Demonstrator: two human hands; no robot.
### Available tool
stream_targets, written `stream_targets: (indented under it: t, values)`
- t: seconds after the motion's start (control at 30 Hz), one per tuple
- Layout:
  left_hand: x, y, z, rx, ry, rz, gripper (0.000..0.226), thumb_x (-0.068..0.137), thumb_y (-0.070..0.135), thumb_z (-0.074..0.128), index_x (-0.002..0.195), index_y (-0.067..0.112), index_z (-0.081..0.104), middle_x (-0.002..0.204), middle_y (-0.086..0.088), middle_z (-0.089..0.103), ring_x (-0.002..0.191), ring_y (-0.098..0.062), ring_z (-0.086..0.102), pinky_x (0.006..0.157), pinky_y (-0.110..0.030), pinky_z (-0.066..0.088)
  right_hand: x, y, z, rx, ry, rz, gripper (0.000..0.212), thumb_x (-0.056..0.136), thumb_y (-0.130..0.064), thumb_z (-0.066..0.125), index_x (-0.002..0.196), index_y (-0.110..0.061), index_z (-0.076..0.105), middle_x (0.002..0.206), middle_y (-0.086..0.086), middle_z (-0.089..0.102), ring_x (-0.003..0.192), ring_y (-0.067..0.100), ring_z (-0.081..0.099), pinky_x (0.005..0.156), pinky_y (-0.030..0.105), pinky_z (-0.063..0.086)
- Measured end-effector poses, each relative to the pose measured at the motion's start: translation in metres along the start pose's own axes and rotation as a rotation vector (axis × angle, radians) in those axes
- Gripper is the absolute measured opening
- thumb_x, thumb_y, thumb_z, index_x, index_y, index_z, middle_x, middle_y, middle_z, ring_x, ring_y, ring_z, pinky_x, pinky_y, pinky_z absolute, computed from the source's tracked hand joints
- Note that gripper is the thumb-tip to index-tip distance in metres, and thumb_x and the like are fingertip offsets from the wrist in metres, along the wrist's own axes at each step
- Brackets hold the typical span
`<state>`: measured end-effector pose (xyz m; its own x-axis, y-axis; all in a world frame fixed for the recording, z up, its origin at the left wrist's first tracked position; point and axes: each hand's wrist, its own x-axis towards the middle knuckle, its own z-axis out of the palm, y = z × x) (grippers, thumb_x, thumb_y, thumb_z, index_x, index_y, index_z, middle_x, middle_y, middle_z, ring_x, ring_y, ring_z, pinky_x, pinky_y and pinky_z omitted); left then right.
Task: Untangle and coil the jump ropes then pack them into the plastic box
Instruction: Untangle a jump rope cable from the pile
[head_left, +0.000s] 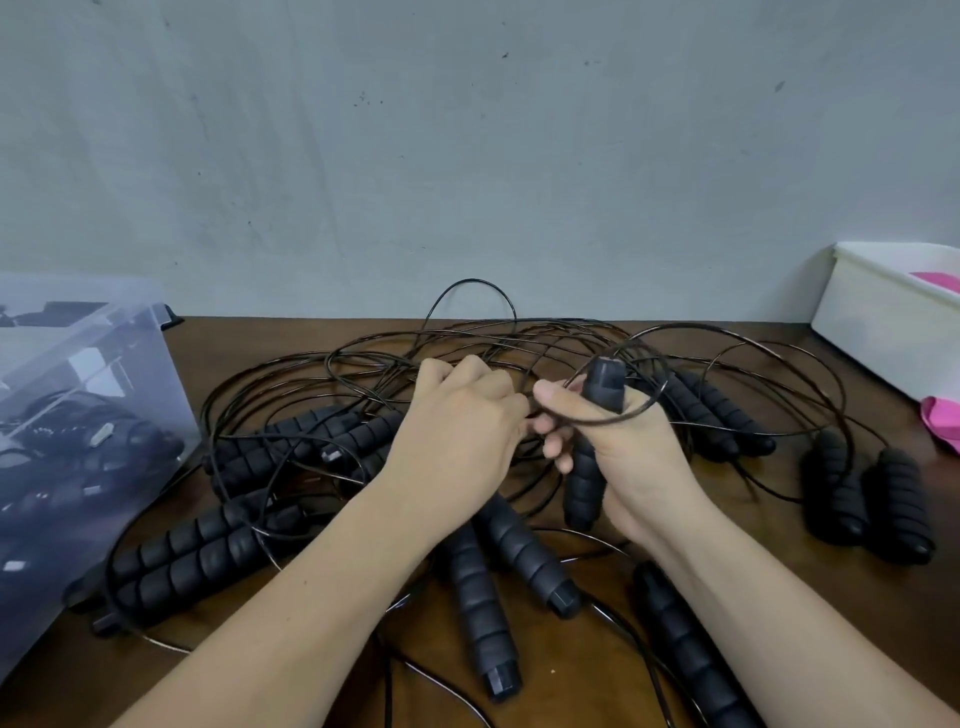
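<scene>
The right hand (631, 447) is gripping a black ribbed foam jump-rope handle (602, 387) upright, fingers wrapped round it, with a thin black cord (597, 422) looping over the thumb. The left hand (457, 421), just beside it, is closing curled fingers on that cord. Beneath both, a tangled pile of black jump ropes (291, 441) is lying on the brown wooden table (587, 654). The clear plastic box (104, 358) is sitting at the left with ropes inside, and a white plastic bin (872, 312) is standing far right.
</scene>
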<state>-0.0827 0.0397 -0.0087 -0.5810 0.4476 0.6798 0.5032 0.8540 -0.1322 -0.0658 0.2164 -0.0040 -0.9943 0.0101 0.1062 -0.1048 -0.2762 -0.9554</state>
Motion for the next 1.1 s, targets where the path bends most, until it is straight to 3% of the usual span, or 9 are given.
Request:
stream_targets:
  t: [0.1,0.2,0.3,0.53,0.6,0.7,0.83,1.0,1.1]
  values:
    - [-0.003,-0.001,0.002,-0.008,-0.021,-0.006,0.023,0.096,0.027,0.06,0.073,0.021,0.064,0.075,0.006,0.054,0.082,-0.023,0.052,0.074,-0.044,0.04,0.0,0.004,-0.001,-0.029,-0.009,0.004,0.017,0.092,-0.009,0.079,0.095,0.007,0.074,0.077,0.018,0.071,0.055,0.021,0.059,0.045,0.026,0.043]
    - [-0.003,-0.003,-0.001,-0.073,-0.038,-0.041,0.033,0.099,0.037,0.046,0.078,0.022,0.067,0.08,0.007,0.057,0.08,-0.022,0.054,0.071,-0.041,0.04,0.0,0.002,-0.002,-0.046,0.014,-0.005,0.026,0.094,-0.01,0.078,0.096,0.014,0.071,0.078,0.02,0.074,0.057,0.021,0.063,0.047,0.025,0.045]
    - [-0.003,-0.005,-0.004,-0.199,-0.135,-0.102,0.04,0.1,0.046,0.038,0.092,0.025,0.071,0.09,0.007,0.061,0.082,-0.021,0.06,0.074,-0.042,0.045,0.0,0.0,-0.002,-0.02,-0.002,0.023,0.017,0.095,-0.012,0.077,0.092,0.004,0.074,0.081,0.02,0.075,0.059,0.02,0.065,0.048,0.024,0.046]
    - [0.0,-0.009,-0.016,-0.315,-0.071,-0.239,0.009,0.101,0.038,0.063,0.101,0.032,0.07,0.081,0.016,0.059,0.076,-0.011,0.061,0.07,-0.032,0.048,0.004,-0.021,-0.011,0.096,0.095,-0.009,0.009,0.095,-0.01,0.074,0.092,-0.001,0.073,0.076,0.012,0.074,0.058,0.014,0.062,0.05,0.02,0.047]
    - [0.0,-0.015,-0.016,-0.311,-0.107,-0.274,0.007,0.101,0.032,0.063,0.1,0.033,0.07,0.077,0.018,0.062,0.076,-0.008,0.063,0.073,-0.034,0.054,0.01,-0.032,-0.024,0.222,0.118,0.01,0.011,0.096,-0.015,0.073,0.095,-0.004,0.071,0.077,0.007,0.071,0.06,0.011,0.06,0.051,0.018,0.046]
    - [-0.001,-0.02,-0.017,-0.488,-0.241,-0.351,0.014,0.105,0.032,0.06,0.1,0.031,0.073,0.079,0.018,0.073,0.08,0.0,0.068,0.084,-0.035,0.057,0.014,-0.032,-0.031,0.325,0.088,0.048,0.016,0.096,-0.025,0.074,0.098,-0.009,0.069,0.086,0.004,0.07,0.066,0.01,0.062,0.053,0.019,0.048]
    - [0.0,-0.009,-0.018,-0.513,-0.26,-0.348,0.022,0.108,0.037,0.053,0.106,0.026,0.072,0.079,0.01,0.071,0.08,-0.007,0.066,0.085,-0.038,0.054,0.014,-0.02,-0.019,0.302,0.127,0.071,0.032,0.094,-0.035,0.074,0.108,-0.007,0.072,0.092,0.012,0.077,0.066,0.013,0.068,0.052,0.021,0.05]
    - [0.0,-0.002,-0.022,-0.505,-0.131,-0.356,0.03,0.109,0.037,0.05,0.086,0.022,0.061,0.068,0.013,0.06,0.073,-0.008,0.058,0.07,-0.03,0.045,0.008,-0.008,-0.007,0.194,0.118,0.119,0.01,0.101,-0.01,0.066,0.094,-0.002,0.067,0.083,0.015,0.073,0.061,0.018,0.061,0.046,0.023,0.045]
    - [-0.001,0.001,-0.024,-0.514,-0.105,-0.346,0.033,0.11,0.038,0.046,0.084,0.021,0.057,0.069,0.011,0.059,0.071,-0.01,0.056,0.069,-0.033,0.046,0.003,-0.006,-0.003,0.17,0.009,0.169,0.011,0.098,0.004,0.058,0.101,-0.002,0.067,0.091,0.017,0.074,0.061,0.017,0.061,0.045,0.022,0.043]
